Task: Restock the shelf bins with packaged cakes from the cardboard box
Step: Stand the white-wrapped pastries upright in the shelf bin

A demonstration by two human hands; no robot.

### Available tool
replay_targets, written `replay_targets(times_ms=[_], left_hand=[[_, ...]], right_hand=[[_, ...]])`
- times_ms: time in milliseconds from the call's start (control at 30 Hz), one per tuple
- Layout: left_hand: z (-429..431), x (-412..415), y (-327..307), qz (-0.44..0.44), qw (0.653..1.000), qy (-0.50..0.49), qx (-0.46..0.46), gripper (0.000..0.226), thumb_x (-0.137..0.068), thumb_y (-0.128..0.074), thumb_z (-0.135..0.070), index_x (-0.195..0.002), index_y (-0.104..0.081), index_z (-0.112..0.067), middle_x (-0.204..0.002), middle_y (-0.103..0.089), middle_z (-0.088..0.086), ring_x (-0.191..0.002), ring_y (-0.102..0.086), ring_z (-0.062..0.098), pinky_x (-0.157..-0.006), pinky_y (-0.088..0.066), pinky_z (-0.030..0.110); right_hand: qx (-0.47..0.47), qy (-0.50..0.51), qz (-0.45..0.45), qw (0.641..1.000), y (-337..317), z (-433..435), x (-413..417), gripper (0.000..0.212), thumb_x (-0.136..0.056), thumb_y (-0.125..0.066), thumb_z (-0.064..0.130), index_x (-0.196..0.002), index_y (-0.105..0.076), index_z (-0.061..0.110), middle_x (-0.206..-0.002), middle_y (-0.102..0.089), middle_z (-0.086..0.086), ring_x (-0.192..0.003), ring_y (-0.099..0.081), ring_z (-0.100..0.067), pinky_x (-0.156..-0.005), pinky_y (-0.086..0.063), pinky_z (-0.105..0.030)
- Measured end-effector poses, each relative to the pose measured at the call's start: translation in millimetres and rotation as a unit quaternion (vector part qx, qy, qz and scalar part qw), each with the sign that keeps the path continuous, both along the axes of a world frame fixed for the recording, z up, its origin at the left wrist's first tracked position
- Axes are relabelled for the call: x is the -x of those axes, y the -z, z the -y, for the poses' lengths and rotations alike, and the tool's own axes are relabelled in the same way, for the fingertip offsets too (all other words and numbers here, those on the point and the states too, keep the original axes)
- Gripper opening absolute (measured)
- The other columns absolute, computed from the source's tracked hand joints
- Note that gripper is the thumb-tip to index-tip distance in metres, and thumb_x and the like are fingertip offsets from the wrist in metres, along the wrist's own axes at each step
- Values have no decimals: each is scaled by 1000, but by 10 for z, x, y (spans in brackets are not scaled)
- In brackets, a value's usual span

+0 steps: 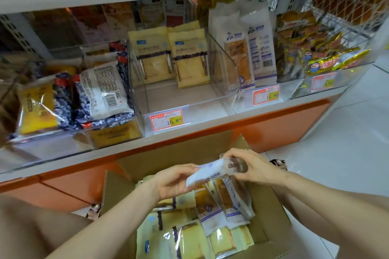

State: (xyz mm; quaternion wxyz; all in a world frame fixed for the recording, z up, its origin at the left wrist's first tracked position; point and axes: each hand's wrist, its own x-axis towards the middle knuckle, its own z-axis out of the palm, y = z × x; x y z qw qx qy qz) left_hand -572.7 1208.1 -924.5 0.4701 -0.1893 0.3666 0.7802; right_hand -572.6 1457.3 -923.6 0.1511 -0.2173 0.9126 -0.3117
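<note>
The shelf (210, 120) spans the upper frame, its clear centre bin (189, 103) half stocked. At lower centre, the open cardboard box (117, 191) holds packaged cakes (185, 237). Above it you grip one white packet (212, 171), left hand (174, 181) and right hand (252, 166) curled round its ends.

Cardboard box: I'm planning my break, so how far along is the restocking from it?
Done: little shows; the middle bin holds a few yellow packs, the neighbouring bin a few white packs. In hand: the left hand and right hand grip one white-and-purple pack above the cardboard box. Left: many boxed packs lie in the box, so most of the job probably remains.
</note>
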Motion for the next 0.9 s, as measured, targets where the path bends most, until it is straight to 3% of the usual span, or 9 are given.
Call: replay_targets(times_ms=[133, 233, 367, 433, 500, 633, 733, 833, 900], left_hand=[[-1, 56, 12, 16, 997, 5, -70, 42, -44, -83, 17, -82, -65, 11, -95, -62, 34, -74, -70, 39, -44, -55, 31], [-38, 86, 27, 5, 998, 19, -52, 29, -71, -69, 10, -98, -59, 7, -103, -62, 31, -81, -71, 34, -48, -57, 29], [-90, 90, 143, -23, 1000, 7, -9, 36, -85, -51, -14, -118, -54, -2, -108, -65, 26, -81, -72, 28, -53, -58, 27], [-114, 85, 274, -18, 1000, -8, 12, 34, -88, -50, -22, -116, -55, -3, -104, -68, 22, -78, -72, 24, -52, -58, 27], [-152, 75, 451, -13, 998, -4, 57, 23, -93, -50, -26, -101, -58, -6, -101, -70, 18, -74, -72, 21, -52, -58, 28], [-360, -22, 788, -67, 977, 107, 172, 10, -95, -50, -20, -97, -56, -11, -90, -67, 4, -70, -64, 13, -58, -55, 25], [-629, -78, 950, -183, 920, 223, 265, 25, -95, -52, -15, -120, -48, -15, -97, -57, 3, -70, -53, 12, -58, -45, 23], [-917, -34, 1195, -338, 823, 312, 333, 51, -92, -56, -14, -140, -36, -17, -138, -42, 7, -114, -49, 17, -89, -44, 14], [-1048, 10, 1339, -385, 766, 362, 367, 59, -91, -57, -22, -144, -31, -25, -144, -33, 11, -127, -43, 25, -104, -40, 30]], right_hand=[[61, 38, 40, 997, -1, 13, -8, 36, -74, -72, 28, -104, -55, 40, -108, -59, 22, -104, -55, -3, -88, -46, -29], [76, 49, 48, 995, -8, 3, -20, 33, -75, -73, 21, -93, -54, 41, -95, -62, 19, -92, -57, -4, -78, -42, -23], [80, 70, 39, 994, -66, -30, 31, 29, -66, -65, 46, -88, -51, 34, -87, -61, 15, -81, -57, -11, -72, -42, -31], [85, 83, 31, 992, -112, -57, 81, 33, -65, -66, 50, -90, -50, 35, -89, -62, 17, -83, -59, -9, -75, -47, -33], [120, 111, 40, 986, -174, -91, 144, 32, -71, -75, 40, -94, -54, 33, -94, -65, 17, -87, -63, -6, -78, -51, -30], [163, 139, 78, 974, -332, -154, 306, 30, -77, -77, 24, -100, -58, 28, -100, -69, 9, -92, -65, -5, -77, -52, -23], [156, 153, 111, 970, -423, -258, 411, 33, -76, -77, 23, -105, -60, 27, -106, -67, 9, -99, -63, -7, -83, -51, -26], [140, 164, 137, 967, -475, -405, 482, 33, -76, -77, 23, -104, -60, 27, -105, -67, 9, -98, -63, -6, -82, -52, -26], [135, 176, 152, 963, -485, -506, 505, 31, -76, -77, 21, -103, -61, 24, -102, -68, 8, -94, -65, -5, -79, -53, -23]])
